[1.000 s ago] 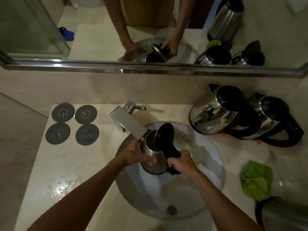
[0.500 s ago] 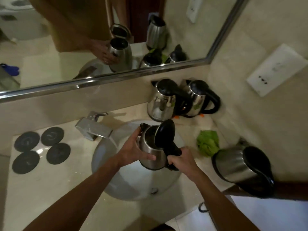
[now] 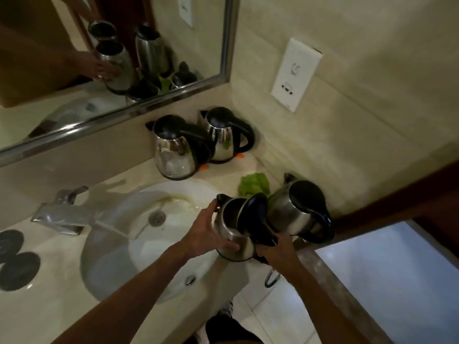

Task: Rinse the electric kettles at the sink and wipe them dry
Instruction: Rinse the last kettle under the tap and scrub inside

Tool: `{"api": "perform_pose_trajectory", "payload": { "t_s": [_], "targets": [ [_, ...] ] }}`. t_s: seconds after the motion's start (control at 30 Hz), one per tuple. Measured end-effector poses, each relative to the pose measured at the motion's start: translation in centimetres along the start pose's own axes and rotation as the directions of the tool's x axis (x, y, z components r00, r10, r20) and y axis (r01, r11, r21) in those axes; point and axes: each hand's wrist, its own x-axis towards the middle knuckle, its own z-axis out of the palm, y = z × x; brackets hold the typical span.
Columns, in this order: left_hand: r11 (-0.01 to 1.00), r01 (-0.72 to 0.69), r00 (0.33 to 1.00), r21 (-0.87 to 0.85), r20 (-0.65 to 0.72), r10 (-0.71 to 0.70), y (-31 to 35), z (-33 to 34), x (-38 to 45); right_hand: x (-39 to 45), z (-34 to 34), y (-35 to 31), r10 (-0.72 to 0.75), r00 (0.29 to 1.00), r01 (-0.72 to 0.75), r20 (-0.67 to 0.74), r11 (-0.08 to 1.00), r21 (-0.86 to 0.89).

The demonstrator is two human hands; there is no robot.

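I hold a steel electric kettle with its black lid flipped open, at the right rim of the white sink. My left hand grips its steel body from the left. My right hand grips its black handle. Right beside it stands another steel kettle with its lid down. Two more lidded kettles stand at the back of the counter under the mirror. A crumpled green cloth lies on the counter behind the held kettle.
A square chrome faucet reaches over the sink from the left. Black round kettle bases lie at the counter's left end. A wall socket plate is on the right wall. A dark wooden door frame borders the counter's right end.
I have carried the open kettle from under the faucet to the sink's right rim, next to the kettle near the green cloth. My view has swung right.
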Motion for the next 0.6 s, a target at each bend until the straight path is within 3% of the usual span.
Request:
{"api": "perform_pose_trajectory", "payload": {
  "t_s": [0.27,0.47,0.6],
  "targets": [
    [1.0,0.008,1.0,0.012,0.026,-0.008,1.2,4.0,0.8,1.1,-2.3,4.5,-0.014,1.0,0.013,0.019,1.0,0.014],
    [0.999,-0.031,0.998,0.025,0.051,0.03,1.0,4.3,1.4,0.6,-3.4,3.5,-0.113,0.993,0.113,0.039,0.993,-0.015],
    [0.998,-0.038,0.997,0.051,0.065,0.035,1.0,4.3,1.5,-0.6,-4.8,2.5,-0.148,0.985,0.165,0.092,0.964,-0.208]
  ]
}}
